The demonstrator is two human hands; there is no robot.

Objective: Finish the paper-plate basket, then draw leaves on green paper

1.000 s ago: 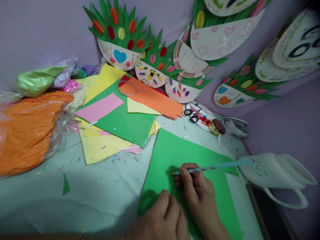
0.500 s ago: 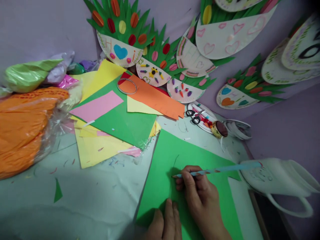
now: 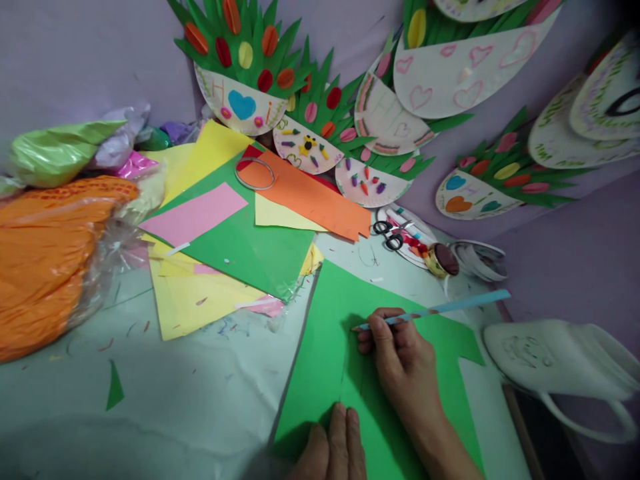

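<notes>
A pale blue pencil [image 3: 457,305] is pinched in my right hand [image 3: 403,363], its point on or just above a sheet of green paper [image 3: 325,320]. A thin dark line runs down the sheet below and left of the tip. My left hand [image 3: 337,447] lies at the near part of the same sheet, fingers stretched out and pressing on it. The sheet's right edge has a notch cut out of it. Part of my left hand falls outside the picture.
A white mug [image 3: 555,353] stands close on the right. Black-handled scissors [image 3: 393,235] rest on a paper plate beside a roll of tape [image 3: 443,260]. Coloured sheets [image 3: 210,293] and a bracelet-like ring [image 3: 255,175] lie left, near an orange bag [image 3: 45,260]. Paper-plate crafts [image 3: 243,100] line the wall.
My right hand has moved up the green sheet, taking the pencil with it; the pencil's back end is raised higher. My left hand stays in nearly the same place.
</notes>
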